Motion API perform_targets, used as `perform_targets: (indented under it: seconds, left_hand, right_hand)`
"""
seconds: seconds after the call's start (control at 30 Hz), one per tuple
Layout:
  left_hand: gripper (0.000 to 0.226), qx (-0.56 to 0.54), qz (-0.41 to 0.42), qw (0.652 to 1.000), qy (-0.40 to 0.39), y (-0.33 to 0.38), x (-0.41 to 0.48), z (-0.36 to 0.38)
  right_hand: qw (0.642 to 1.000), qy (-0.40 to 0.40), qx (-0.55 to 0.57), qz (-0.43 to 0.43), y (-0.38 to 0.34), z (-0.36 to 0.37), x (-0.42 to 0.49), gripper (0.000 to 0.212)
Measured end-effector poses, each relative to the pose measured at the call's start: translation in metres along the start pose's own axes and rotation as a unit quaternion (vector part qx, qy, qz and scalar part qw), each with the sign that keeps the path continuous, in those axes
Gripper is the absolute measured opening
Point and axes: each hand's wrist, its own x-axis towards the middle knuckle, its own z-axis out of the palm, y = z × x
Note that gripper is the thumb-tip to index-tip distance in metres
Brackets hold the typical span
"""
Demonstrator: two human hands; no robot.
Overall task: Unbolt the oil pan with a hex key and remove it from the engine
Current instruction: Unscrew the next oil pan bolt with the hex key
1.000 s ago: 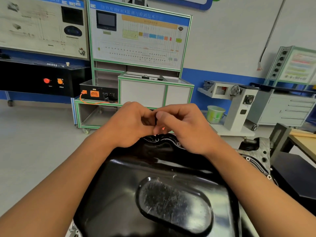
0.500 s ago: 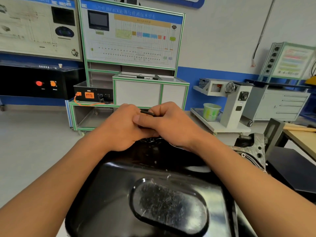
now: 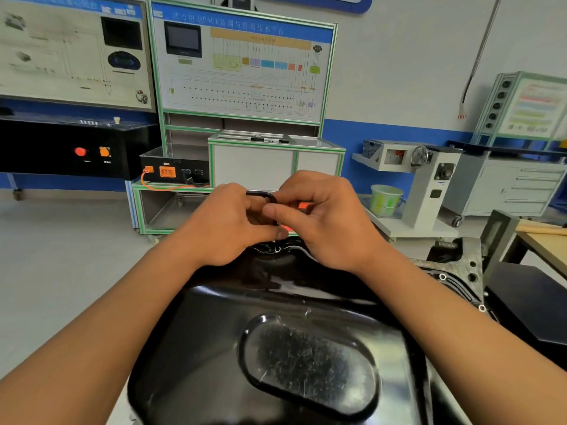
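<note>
Oil pan (image 3: pixel 214 348), glossy black steel, still seated — at its far edge left hand (image 3: pixel 227 228) and right hand (image 3: pixel 325 222) grip the black L-shaped hex key (image 3: pixel 260 194), bend newly raised — bolt likely mid-turn.

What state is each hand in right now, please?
Left hand: fingers curled round the hex key.
Right hand: pinches the same hex key, above the far edge of the oil pan.

We recorded: hex key (image 3: pixel 260 195), black, within the grip; oil pan (image 3: pixel 294 351), glossy black, below the grip, oval centre scratched grey-white; patch (image 3: pixel 303 206), red-orange, just beyond the grip; bucket (image 3: pixel 385 200), pale green, right of it.
</note>
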Motion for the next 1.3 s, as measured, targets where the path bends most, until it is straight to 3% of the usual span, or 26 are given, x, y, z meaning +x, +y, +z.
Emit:
perform_targets:
  seconds: [0.1,0.27,0.37,0.5,0.6,0.7,0.77,0.97,1.17,1.27,1.3]
  left_hand:
    - [0.021,-0.059,0.027,0.997,-0.039,0.0,-0.004,-0.001]
    - [0.018,-0.083,-0.005,0.995,-0.054,-0.003,0.0,0.002]
    - [0.018,-0.065,0.009,0.998,-0.025,0.001,-0.001,0.002]
    - [0.037,0.009,0.034,0.999,-0.012,0.006,-0.001,-0.002]
    - [0.025,0.009,0.036,0.999,-0.014,0.002,-0.001,-0.003]
    - [0.012,-0.019,0.041,0.999,0.01,0.005,-0.003,-0.001]
    - [0.005,-0.03,0.033,0.999,0.007,0.006,-0.003,0.001]
    - [0.039,-0.064,0.011,0.998,-0.004,0.001,-0.002,0.001]
    - [0.02,-0.061,0.008,0.997,-0.054,0.003,-0.002,0.003]
    - [0.033,-0.046,0.006,0.998,-0.042,0.002,0.0,0.003]
    - [0.028,-0.048,0.005,0.998,-0.035,0.002,0.0,0.004]
  right_hand:
    - [1.0,-0.013,-0.011,-0.001,0.001,-0.003,-0.001,0.009]
    - [0.999,-0.012,-0.033,-0.004,-0.001,-0.007,-0.001,0.013]
    - [0.998,0.01,-0.057,-0.033,-0.005,-0.004,0.0,0.019]
    - [0.994,-0.005,-0.072,-0.076,-0.009,-0.003,-0.001,0.015]
    - [0.995,-0.005,-0.056,-0.083,-0.008,-0.002,-0.002,0.017]
    - [0.995,0.041,0.093,0.024,-0.004,-0.001,-0.004,0.018]
    - [0.971,0.033,0.212,0.105,-0.002,-0.002,-0.003,0.019]
    - [0.942,-0.046,0.258,0.208,-0.001,0.006,0.01,0.012]
    - [0.95,0.0,0.254,0.179,0.002,0.009,0.011,0.011]
    - [0.975,-0.021,0.185,0.124,0.003,0.01,0.009,0.026]
    - [0.979,-0.034,0.165,0.11,0.002,0.011,0.008,0.03]
